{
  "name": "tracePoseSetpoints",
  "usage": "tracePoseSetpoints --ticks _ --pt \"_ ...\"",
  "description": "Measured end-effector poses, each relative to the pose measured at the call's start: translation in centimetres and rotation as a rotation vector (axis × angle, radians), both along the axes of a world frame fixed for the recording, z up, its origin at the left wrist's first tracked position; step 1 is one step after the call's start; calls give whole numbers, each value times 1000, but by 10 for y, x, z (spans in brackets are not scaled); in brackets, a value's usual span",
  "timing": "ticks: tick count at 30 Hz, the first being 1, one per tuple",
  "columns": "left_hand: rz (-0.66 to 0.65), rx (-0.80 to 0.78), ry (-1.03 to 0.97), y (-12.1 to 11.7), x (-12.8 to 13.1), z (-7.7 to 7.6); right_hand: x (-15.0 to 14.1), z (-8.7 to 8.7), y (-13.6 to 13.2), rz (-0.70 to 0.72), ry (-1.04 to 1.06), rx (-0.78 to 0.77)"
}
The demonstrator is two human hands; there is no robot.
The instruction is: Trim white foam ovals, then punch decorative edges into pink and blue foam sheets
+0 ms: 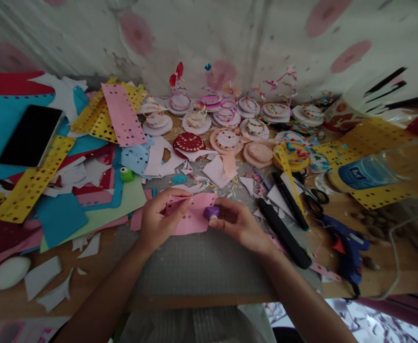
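Observation:
My left hand [164,216] pinches a sheet of pink paper [194,224] by its left side, thumb on top. Several small punched holes run across this sheet. At its right edge my right hand [239,221] grips a small purple craft punch [212,213] between thumb and fingers. The punch sits against the paper's edge; whether its jaws are pressed down I cannot tell. Both hands are held over a grey cutting mat [201,271]. Just behind them lie white and coloured paper scraps [219,171] and a small green punch [127,174].
Small decorated paper hats [228,139] stand in rows at the back. On the right are a black marker [283,233], scissors [316,200], a blue glue gun [348,247] and a plastic bottle [380,166]. A phone [32,135] rests on coloured sheets at left, near a white egg-shaped object [10,273].

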State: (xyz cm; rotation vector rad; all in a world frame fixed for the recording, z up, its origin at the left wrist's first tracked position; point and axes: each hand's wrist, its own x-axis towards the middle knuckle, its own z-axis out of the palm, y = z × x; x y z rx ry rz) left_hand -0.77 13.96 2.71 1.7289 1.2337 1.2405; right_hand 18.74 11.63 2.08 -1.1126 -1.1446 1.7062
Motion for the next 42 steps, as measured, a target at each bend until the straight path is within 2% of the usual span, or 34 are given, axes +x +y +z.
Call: tracePoseSetpoints --ticks 4,12,17,26,29,37,42 --pt "72 -22 -40 0 0 -1 0 1 -1 17 32 -28" --pt "101 -29 -53 -1 1 -1 -1 -2 -2 55 -15 -22" --pt "81 -6 -11 -1 2 2 -1 0 -1 58 -71 3" --pt "-16 -20 -11 -2 2 2 0 2 -3 29 -296 176" --pt "-10 -20 -19 -2 3 2 0 2 -2 22 -284 167" --pt "146 -46 -66 -3 2 -2 -1 2 -2 95 -157 114" --pt "168 -63 -98 -3 3 -3 -2 4 -5 93 -129 58"
